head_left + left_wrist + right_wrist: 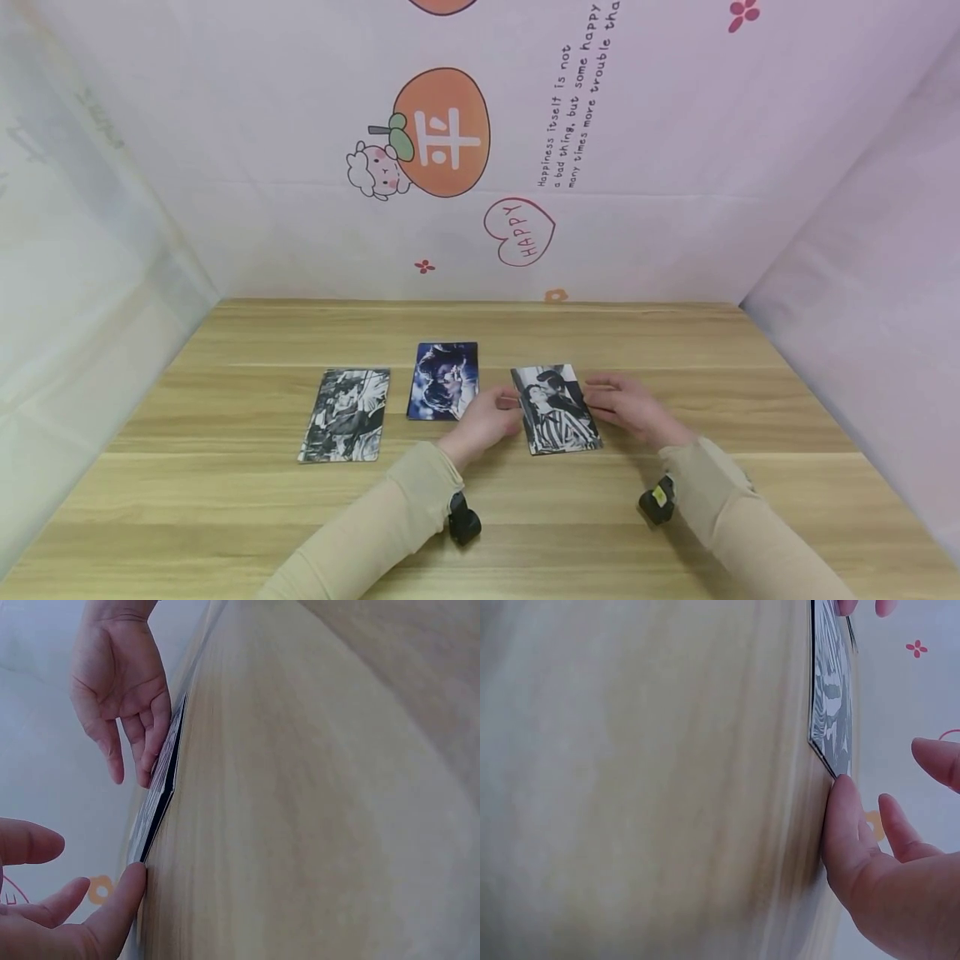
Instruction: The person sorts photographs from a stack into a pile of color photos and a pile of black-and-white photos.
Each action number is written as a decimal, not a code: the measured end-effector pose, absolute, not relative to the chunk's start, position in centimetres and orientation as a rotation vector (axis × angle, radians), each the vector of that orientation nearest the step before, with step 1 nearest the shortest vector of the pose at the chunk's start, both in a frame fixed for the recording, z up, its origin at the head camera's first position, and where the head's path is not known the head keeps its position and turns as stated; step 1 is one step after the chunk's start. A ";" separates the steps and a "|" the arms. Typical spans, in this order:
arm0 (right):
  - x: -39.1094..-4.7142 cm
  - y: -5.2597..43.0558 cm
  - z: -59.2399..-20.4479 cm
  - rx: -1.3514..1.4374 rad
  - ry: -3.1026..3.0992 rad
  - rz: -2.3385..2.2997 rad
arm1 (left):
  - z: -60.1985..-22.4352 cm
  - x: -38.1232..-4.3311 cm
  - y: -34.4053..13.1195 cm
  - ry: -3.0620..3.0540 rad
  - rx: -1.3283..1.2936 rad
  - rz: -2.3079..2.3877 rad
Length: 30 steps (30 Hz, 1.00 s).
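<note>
A black-and-white photo card [557, 412] showing two people, one in stripes, lies slightly turned on the wooden table. My left hand [486, 423] is at its left edge, fingers relaxed. At the opposite edge, my right hand [628, 410] has its fingers extended, fingertips right at the card's side. From the left wrist, the card [161, 787] appears nearly edge-on, with one left fingertip [133, 881] against its corner. The right wrist view likewise has a right fingertip [844, 791] meeting the card's corner. Neither thumb grips the card.
A blue-toned photo card [444, 379] lies just left of my left hand, and another black-and-white card [345, 415] is farther left. Behind the wooden table [570, 533] hangs a white printed cloth [645, 242], with similar cloth along both sides.
</note>
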State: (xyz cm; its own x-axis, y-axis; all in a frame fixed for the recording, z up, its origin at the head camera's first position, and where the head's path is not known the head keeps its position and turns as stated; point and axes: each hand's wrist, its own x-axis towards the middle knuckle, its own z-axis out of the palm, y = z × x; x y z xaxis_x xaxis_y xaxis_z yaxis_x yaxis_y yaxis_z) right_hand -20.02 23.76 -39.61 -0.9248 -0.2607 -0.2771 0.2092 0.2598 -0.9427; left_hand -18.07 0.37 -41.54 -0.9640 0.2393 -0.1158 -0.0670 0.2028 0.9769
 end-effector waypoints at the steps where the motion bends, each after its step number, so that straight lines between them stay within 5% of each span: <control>1: -20.0 23.7 -39.6 -0.045 2.158 -1.710 | -41.6 -18.1 0.4 2.237 0.167 1.836; 30: -19.7 23.5 -39.4 0.024 2.160 -1.787 | -41.5 -18.0 0.5 2.278 0.144 1.895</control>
